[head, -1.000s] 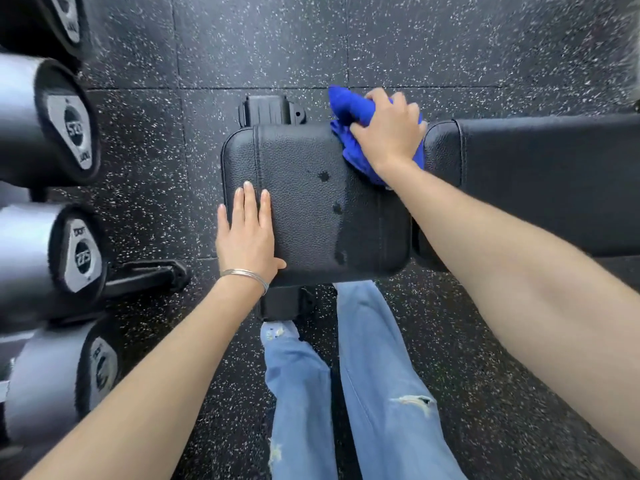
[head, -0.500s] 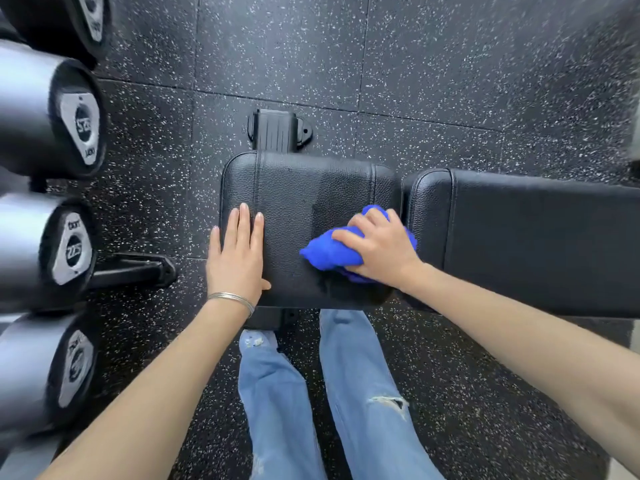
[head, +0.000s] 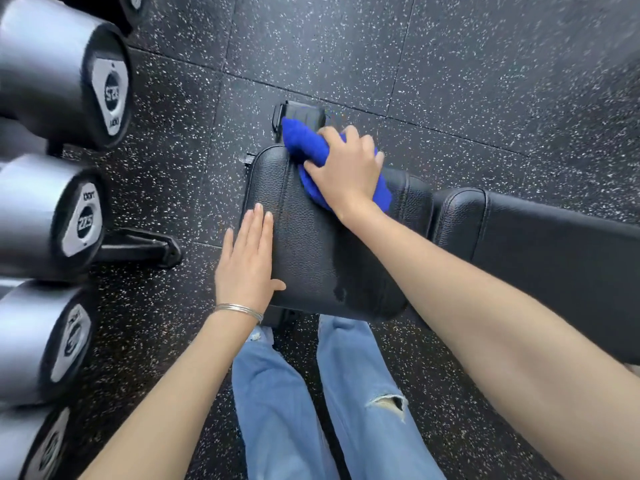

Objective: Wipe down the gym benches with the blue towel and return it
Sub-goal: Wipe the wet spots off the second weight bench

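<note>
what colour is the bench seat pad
Black, with a pebbled leather-like grain: seat pad, seen in the head view.

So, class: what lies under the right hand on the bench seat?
The blue towel, bunched under the right hand, pressed on the far edge of the black seat pad. The pad beneath the towel is covered, so any wet marks there cannot be seen.

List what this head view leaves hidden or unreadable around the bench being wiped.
- Seat pad: the part under the blue towel and right hand is covered, so wiped or not is unknown.
- Back pad: cut off by the right edge.
- Dumbbells: the end-cap numbers are blurred, and the left edge crops them.
- Bench frame: mostly hidden beneath the pads.
- Left hand: its palm is not visible.
</note>
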`<state>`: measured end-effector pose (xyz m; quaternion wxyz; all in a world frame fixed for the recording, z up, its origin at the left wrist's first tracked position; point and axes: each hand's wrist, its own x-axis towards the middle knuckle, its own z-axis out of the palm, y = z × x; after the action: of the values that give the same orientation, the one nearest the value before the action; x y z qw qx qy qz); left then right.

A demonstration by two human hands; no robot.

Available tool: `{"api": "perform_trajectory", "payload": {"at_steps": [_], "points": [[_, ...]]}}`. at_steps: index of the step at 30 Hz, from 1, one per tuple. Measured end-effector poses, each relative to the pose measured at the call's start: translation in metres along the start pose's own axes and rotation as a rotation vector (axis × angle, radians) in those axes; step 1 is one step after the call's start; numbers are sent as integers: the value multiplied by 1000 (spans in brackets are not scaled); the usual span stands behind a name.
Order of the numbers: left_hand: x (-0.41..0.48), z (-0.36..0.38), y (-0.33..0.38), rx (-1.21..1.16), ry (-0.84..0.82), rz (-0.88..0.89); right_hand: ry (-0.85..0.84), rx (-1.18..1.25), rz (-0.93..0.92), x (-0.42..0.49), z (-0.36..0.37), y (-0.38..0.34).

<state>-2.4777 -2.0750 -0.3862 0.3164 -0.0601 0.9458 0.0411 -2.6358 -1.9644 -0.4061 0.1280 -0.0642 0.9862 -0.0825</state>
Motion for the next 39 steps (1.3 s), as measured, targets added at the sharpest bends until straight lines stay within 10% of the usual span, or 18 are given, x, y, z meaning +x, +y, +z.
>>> {"api": "perform_trajectory", "payload": {"at_steps": [8,11,17,20,33,39], "points": [[-26,8,-29,-190,-44,36,-1,-104,-1141,-85,6,83],[-25,8,-36,-193,-24,74,43,-158,-997,-59,5,76],[-25,14,-39,-202,-16,97,82,39,33,-22,5,3],[-26,13,-47,-207,-9,123,137,109,268,-22,12,-26],[-55,24,-75,-183,-35,154,27,-139,-971,-161,38,37],[-62,29,-66,-224,-23,225,-6,-145,-614,-177,17,124]]}}
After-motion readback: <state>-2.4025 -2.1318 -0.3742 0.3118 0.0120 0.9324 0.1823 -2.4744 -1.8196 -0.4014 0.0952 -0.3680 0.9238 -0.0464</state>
